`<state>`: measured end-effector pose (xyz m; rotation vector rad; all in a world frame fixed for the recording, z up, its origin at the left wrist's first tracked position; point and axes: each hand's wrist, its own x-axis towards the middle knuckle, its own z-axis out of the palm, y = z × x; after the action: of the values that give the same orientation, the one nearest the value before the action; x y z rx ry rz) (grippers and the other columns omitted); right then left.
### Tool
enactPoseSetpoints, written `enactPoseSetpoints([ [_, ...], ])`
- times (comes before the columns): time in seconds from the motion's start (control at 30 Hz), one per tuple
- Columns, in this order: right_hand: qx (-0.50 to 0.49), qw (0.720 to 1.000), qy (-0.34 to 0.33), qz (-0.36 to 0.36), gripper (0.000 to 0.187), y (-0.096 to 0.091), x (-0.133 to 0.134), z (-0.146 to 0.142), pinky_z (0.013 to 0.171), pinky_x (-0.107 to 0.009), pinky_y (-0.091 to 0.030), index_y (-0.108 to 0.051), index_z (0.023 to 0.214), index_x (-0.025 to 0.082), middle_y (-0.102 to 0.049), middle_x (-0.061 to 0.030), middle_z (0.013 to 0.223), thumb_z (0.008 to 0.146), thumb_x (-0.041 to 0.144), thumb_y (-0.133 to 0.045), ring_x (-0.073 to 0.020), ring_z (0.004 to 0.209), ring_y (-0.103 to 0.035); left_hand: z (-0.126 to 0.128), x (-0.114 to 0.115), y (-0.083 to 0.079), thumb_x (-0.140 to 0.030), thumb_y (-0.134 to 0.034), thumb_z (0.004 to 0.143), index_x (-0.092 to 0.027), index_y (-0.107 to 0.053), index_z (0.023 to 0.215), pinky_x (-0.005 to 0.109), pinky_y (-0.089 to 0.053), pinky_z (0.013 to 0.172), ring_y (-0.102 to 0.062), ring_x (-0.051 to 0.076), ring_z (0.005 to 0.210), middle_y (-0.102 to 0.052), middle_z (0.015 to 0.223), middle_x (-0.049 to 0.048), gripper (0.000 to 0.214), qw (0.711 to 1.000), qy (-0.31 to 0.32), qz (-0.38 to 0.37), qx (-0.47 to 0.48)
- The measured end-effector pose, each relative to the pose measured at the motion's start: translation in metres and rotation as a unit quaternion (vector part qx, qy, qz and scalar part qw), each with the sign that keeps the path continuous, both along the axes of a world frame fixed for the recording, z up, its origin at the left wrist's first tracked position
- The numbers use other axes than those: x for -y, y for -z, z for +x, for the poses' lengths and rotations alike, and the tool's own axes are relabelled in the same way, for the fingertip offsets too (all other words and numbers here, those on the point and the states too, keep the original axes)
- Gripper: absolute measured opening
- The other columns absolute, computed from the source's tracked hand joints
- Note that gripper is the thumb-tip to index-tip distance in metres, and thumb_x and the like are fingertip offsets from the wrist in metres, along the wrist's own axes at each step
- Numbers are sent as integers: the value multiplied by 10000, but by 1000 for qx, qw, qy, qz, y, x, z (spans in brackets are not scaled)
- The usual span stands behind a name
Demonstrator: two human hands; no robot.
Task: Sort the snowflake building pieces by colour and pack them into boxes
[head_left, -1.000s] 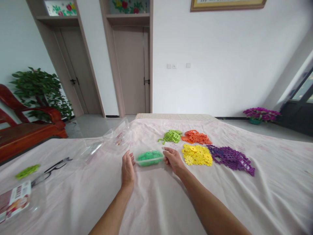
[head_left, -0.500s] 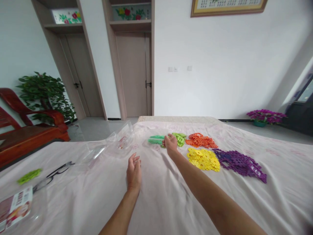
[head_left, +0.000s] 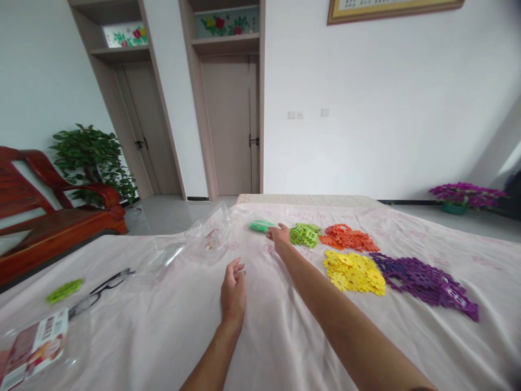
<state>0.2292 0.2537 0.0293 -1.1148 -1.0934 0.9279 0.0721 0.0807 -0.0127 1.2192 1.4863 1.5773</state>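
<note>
My right hand reaches far across the bed-like surface, its fingers bent against the right end of a blurred green bundle, apparently pinching it; the bundle's kind is unclear. Just right of that hand lies a heap of lime-green flat perforated pieces. Nearer to me, my left hand rests on its side on the pale cloth, fingers loosely curled and apart, with nothing in them. Orange pieces, yellow flower-shaped pieces and purple pieces lie in separate heaps to the right.
Clear plastic containers stand at the left. Near them are black-framed glasses, a few lime-green pieces and a clear package with a printed label. Beyond are a wooden chair and doors.
My right hand has shifted left, off the edge of the lime-green heap, toward the green bundle. The whole view has turned slightly left. My left hand keeps its loose pose.
</note>
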Motion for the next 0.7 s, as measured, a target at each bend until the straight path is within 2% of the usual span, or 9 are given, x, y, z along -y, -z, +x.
enactPoseSetpoints([
  [0.13, -25, 997, 48, -50, 744, 2, -1, 0, 537, -256, -519, -397, 1401, 78, -644, -37, 729, 706, 240, -608, -158, 615, -606, 0, -1, 0, -251, -519, 843, -235, -574, 1214, 315, -461, 902, -636, 191, 1012, -665, 1165, 85, 376, 1000, -1, -12, -24],
  [0.23, -31, 995, 57, -70, 741, 10, 15, 2, 563, -248, -530, -389, 1410, 102, -663, -40, 807, 707, 229, -585, -151, 654, -628, -1, -1, -3, -230, -521, 825, -224, -592, 1191, 312, -460, 918, -638, 187, 1023, -666, 1176, 83, 372, 999, -2, -22, -40],
  [0.33, 14, 997, 23, -66, 683, 22, 43, 9, 582, -248, -527, -469, 1355, 170, -689, -48, 923, 679, 153, -566, -140, 669, -636, -1, 1, -4, -234, -522, 825, -228, -595, 1184, 316, -465, 921, -642, 186, 1020, -659, 1201, 78, 367, 998, -9, -20, -56],
  [0.4, 116, 991, -35, -51, 626, 30, 65, 18, 636, -263, -530, -535, 1290, 195, -699, -56, 987, 671, 102, -541, -143, 708, -647, -1, 1, -3, -245, -520, 831, -232, -595, 1184, 320, -470, 922, -642, 186, 1022, -653, 1214, 76, 361, 998, -9, -13, -64],
  [0.47, 229, 969, -86, -27, 529, 35, 91, 30, 743, -299, -531, -613, 1191, 176, -703, -75, 1004, 678, 77, -535, -169, 801, -659, -1, 0, -2, -255, -521, 833, -234, -596, 1182, 324, -475, 922, -644, 187, 1018, -650, 1222, 74, 357, 997, -8, -7, -72],
  [0.53, 345, 930, -124, 12, 450, 35, 118, 44, 861, -330, -504, -672, 1085, 153, -698, -91, 1024, 668, 49, -538, -204, 926, -648, -2, 0, 0, -263, -521, 834, -233, -597, 1181, 328, -478, 926, -645, 188, 1020, -649, 1223, 72, 357, 997, -9, -1, -80],
  [0.6, 428, 890, -142, 71, 417, 32, 147, 55, 947, -330, -463, -689, 1061, 158, -675, -98, 1105, 696, 40, -524, -217, 1056, -609, -2, -1, 1, -264, -516, 834, -227, -599, 1176, 331, -478, 936, -643, 189, 1026, -652, 1215, 72, 354, 996, -14, 8, -85],
  [0.7, 496, 849, -131, 127, 343, 25, 183, 61, 1023, -302, -404, -677, 1111, 180, -595, -110, 1280, 858, 106, -458, -198, 1188, -536, -3, 0, 1, -254, -501, 836, -220, -612, 1155, 333, -483, 939, -643, 190, 1022, -661, 1189, 73, 339, 995, -23, 20, -94],
])
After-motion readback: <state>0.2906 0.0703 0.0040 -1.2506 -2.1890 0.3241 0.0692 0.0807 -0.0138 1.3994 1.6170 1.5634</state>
